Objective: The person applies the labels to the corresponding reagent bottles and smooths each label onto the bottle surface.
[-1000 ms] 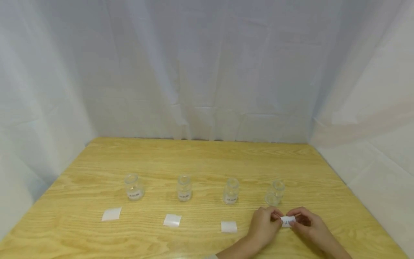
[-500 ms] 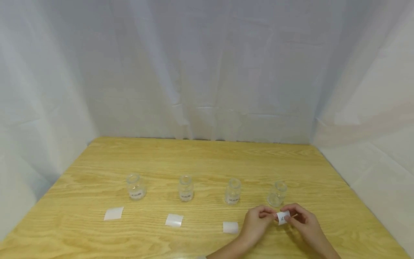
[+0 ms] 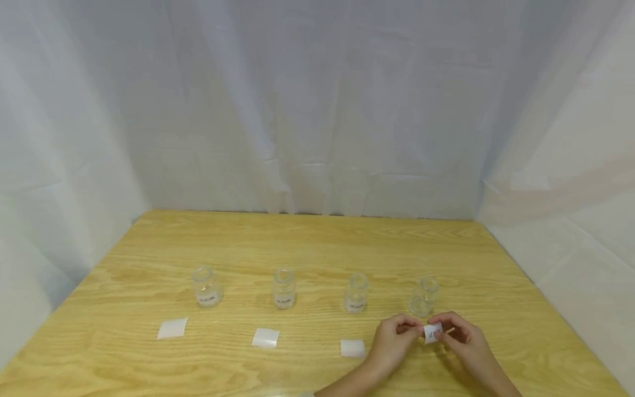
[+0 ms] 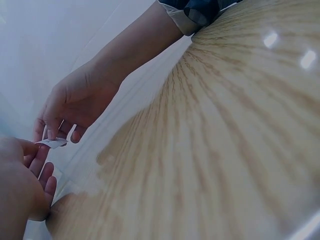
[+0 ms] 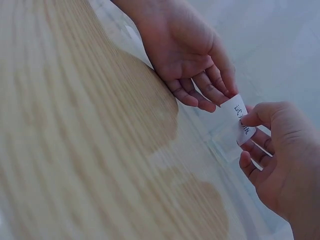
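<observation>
Between both hands is a small white label (image 3: 432,333) with handwritten dark characters, slightly curved and tilted. My left hand (image 3: 393,343) pinches its left edge between thumb and fingertip. The right hand (image 3: 465,343) grips the other end, its thumb lying over the writing. Seen from the right wrist, the label (image 5: 239,119) faces the camera, and the right hand's other fingers (image 5: 260,150) sit behind it. Just beyond the hands stands a clear glass jar (image 3: 424,296) that shows no label.
To the left stand three more glass jars, each labelled low down: the nearest jar (image 3: 356,293), a middle jar (image 3: 284,288) and a far-left jar (image 3: 206,286). Three white paper pieces lie in front of them, one (image 3: 353,348) near my left wrist. White curtains (image 3: 317,110) surround the wooden table (image 3: 317,242).
The label has shifted slightly left and been turned to a tilt, with the right thumb now covering more of its writing. Both hands moved a little left with it.
</observation>
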{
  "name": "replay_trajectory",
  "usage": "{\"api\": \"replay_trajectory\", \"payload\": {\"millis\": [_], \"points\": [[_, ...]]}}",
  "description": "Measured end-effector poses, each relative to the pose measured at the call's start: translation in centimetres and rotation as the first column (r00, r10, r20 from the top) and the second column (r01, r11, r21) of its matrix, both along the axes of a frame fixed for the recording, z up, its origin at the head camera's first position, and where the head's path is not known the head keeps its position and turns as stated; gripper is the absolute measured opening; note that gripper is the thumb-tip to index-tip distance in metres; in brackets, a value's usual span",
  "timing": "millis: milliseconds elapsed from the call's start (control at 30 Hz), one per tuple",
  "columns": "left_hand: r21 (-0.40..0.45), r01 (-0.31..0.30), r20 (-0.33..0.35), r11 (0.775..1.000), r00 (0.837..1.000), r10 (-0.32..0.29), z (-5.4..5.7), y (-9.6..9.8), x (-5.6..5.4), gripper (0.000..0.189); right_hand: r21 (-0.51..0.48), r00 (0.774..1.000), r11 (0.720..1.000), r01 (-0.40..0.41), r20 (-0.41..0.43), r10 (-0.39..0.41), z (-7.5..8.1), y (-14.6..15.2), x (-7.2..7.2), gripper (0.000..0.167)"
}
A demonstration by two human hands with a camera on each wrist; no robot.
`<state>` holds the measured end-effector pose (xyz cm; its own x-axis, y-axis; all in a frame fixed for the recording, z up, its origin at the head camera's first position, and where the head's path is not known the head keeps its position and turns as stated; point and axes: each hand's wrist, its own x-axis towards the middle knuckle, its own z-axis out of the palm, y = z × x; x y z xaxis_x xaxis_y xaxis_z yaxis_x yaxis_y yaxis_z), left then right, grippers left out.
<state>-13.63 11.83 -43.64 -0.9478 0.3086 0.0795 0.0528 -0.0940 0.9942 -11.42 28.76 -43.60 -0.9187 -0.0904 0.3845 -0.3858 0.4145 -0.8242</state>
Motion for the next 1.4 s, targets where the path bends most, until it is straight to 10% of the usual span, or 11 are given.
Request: {"api": "replay_trajectory", "payload": {"millis": [933, 1400], "points": [[0.057, 0.052, 0.060, 0.997, 0.997, -0.055, -0.07, -0.16, 0.07, 0.014, -0.040, 0.997, 0.997, -0.066, -0.034, 0.065, -0.02, -0.19, 0.18, 0.017], [0.034, 0.032, 0.019, 0.999, 0.999, -0.033, 0.28, -0.20, 0.06, 0.013, -0.005, 0.996, 0.999, -0.034, 0.086, 0.034, -0.18, -0.46, 0.18, 0.010]]}}
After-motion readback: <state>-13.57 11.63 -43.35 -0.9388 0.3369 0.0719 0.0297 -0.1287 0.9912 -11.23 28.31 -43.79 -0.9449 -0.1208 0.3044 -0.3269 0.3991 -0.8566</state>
